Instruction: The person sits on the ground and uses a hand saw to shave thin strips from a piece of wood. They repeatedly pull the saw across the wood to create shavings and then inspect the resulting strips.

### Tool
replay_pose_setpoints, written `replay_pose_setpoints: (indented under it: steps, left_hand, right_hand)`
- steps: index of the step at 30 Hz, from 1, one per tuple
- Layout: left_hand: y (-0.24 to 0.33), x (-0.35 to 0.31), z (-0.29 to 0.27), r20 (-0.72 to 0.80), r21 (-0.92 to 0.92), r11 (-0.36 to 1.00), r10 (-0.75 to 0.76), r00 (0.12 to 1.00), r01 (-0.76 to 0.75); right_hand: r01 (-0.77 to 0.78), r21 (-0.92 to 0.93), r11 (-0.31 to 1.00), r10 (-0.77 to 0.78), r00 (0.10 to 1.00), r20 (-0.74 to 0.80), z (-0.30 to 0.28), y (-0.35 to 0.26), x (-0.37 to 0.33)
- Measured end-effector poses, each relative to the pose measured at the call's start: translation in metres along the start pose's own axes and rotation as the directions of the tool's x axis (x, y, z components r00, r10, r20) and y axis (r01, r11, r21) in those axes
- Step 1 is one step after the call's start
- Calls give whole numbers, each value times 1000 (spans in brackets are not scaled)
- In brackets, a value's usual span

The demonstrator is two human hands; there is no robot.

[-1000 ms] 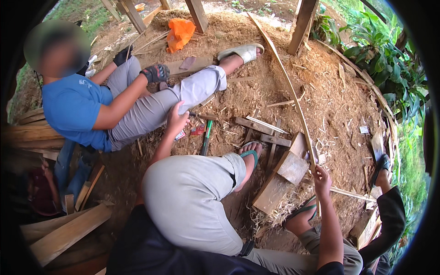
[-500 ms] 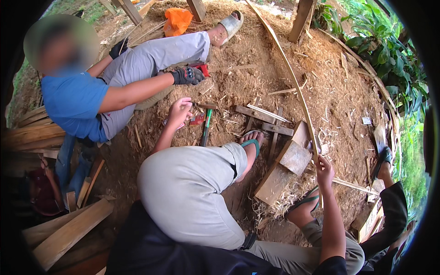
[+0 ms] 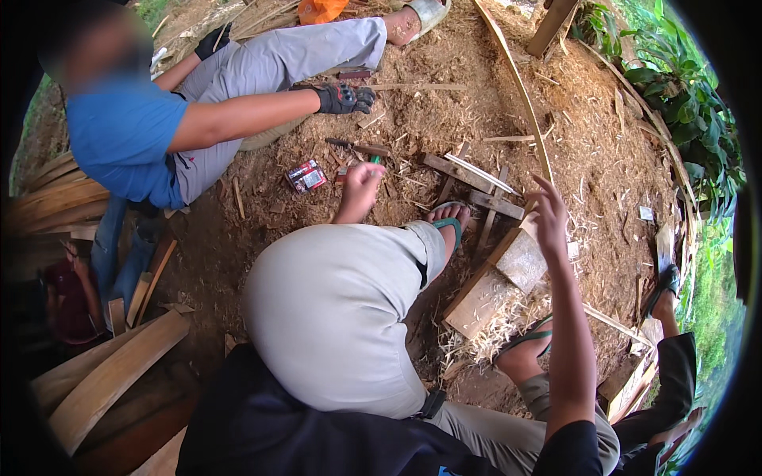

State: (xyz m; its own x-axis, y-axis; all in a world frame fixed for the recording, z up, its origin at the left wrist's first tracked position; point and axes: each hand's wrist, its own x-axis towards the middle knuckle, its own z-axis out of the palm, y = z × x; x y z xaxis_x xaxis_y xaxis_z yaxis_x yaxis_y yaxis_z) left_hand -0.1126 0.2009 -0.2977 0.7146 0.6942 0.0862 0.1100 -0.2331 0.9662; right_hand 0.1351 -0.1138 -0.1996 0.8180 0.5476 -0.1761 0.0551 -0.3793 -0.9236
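My left hand (image 3: 361, 190) is closed around the green handle of a hammer (image 3: 375, 159) on the ground; most of the handle is hidden behind it. A red-and-white packet (image 3: 306, 176) lies to its left. My right hand (image 3: 548, 218) is raised beside a long, thin wooden strip (image 3: 520, 87), which runs away to the far edge and passes behind the fingers. These fingers are loosely bent around it, and the strip's near end is hidden. Below that hand sit a wooden block (image 3: 521, 263) and a thicker timber piece (image 3: 480, 305).
A co-worker in a blue shirt (image 3: 127, 131) sits at the left, a gloved hand (image 3: 347, 98) on the ground side. A wooden cross-shaped tool (image 3: 494, 202) lies ahead of my sandalled foot (image 3: 450, 222). Boards (image 3: 119, 381) are stacked at lower left. Shavings cover the dirt.
My left hand has moved forward onto the hammer handle. My right hand has moved up along the strip, its fingers more extended. The co-worker's gloved hand no longer grips the red-handled tool. The view has shifted.
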Motion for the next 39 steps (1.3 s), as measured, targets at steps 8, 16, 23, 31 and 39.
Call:
replay_pose_setpoints:
  steps: [8, 16, 23, 31, 39]
  left_hand:
    - [-13, -74, 70, 478, 28, 968, -233, 847, 250]
    - [-19, -79, 107, 541, 38, 955, -267, 797, 294]
    - [-22, -73, 131, 582, 25, 953, -260, 771, 303]
    - [-19, -67, 136, 597, 15, 958, -238, 766, 286]
    - [-13, -69, 99, 536, 42, 963, -247, 808, 266]
  right_hand:
    - [-582, 464, 668, 317, 786, 530, 183, -23, 97]
    - [-562, 415, 716, 295, 782, 550, 241, -42, 141]
    - [-545, 698, 466, 121, 820, 559, 248, -17, 158]
    - [-413, 601, 684, 170, 892, 419, 189, -23, 123]
    - [-290, 576, 764, 136, 945, 296, 49, -46, 38]
